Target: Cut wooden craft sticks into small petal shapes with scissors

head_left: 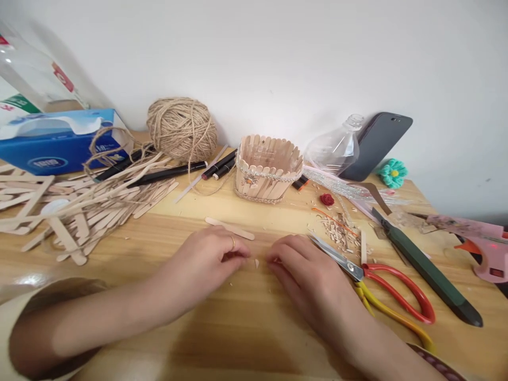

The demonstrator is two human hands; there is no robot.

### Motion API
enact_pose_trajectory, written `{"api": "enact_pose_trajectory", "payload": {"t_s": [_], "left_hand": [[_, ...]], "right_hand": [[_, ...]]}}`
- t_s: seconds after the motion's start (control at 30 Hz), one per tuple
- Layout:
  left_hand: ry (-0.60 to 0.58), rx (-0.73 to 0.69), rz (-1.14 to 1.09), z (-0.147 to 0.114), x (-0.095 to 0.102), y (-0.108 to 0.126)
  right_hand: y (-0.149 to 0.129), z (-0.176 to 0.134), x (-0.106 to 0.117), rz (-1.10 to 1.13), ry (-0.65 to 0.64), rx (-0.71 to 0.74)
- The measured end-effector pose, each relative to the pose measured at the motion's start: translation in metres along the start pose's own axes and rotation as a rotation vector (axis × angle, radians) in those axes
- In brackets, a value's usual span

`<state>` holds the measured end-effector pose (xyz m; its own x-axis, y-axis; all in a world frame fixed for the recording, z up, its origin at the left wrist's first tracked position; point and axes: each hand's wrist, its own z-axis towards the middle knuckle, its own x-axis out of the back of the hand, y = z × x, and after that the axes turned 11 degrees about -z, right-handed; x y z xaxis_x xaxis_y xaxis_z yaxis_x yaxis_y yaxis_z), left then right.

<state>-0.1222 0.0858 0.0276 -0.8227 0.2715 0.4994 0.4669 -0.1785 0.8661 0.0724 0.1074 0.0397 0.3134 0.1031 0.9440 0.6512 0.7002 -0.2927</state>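
Both my hands are low over the wooden table, fingertips facing each other. My left hand (214,256), with a ring on one finger, is curled with thumb and fingertips together. My right hand (304,267) is bent the same way. Whatever either pinches, if anything, is hidden. Between the fingertips, apart from both, lies a tiny triangular wood chip (256,263). Just behind my left hand rests a craft stick (238,230). Scissors (353,269) with red and yellow handles lie beside my right hand. Farther back stands a small craft-stick basket (264,185) trimmed with silvery braid.
Left: a pile of craft sticks (107,214), a tissue pack (47,145), a twine ball (182,129) and black markers (170,172). Right: wood shavings (341,233), a red rose (327,199), a green-handled knife (428,267), a pink glue gun (486,241), a phone (379,143) and a cut bottle (337,145).
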Motion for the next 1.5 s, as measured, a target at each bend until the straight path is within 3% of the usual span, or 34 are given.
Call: {"api": "enact_pose_trajectory", "payload": {"t_s": [0.17,0.4,0.6,0.8,1.07,1.2,1.37,1.5], "left_hand": [[-0.014,-0.098,0.259,-0.002,0.006,-0.002],[-0.119,-0.305,0.329,-0.001,0.011,-0.001],[-0.148,-0.267,0.399,0.003,0.003,-0.002],[-0.104,-0.227,0.36,0.007,0.005,-0.002],[0.067,-0.403,0.753,-0.015,-0.005,0.002],[0.016,-0.411,0.762,-0.017,-0.011,0.002],[-0.102,-0.604,0.909,-0.024,-0.018,0.003],[-0.047,-0.536,0.888,-0.026,-0.015,0.005]], "right_hand": [[0.003,-0.006,-0.006,-0.067,-0.019,0.004],[0.001,-0.003,-0.012,-0.035,-0.026,-0.021],[-0.001,-0.003,-0.016,-0.033,0.021,-0.012],[0.002,-0.004,-0.017,-0.036,0.076,0.001],[0.001,-0.012,-0.015,-0.063,0.167,0.049],[0.002,-0.012,-0.014,-0.074,0.182,0.049],[0.002,-0.011,-0.015,-0.079,0.163,0.04],[0.003,-0.013,-0.015,-0.075,0.168,0.038]]}}
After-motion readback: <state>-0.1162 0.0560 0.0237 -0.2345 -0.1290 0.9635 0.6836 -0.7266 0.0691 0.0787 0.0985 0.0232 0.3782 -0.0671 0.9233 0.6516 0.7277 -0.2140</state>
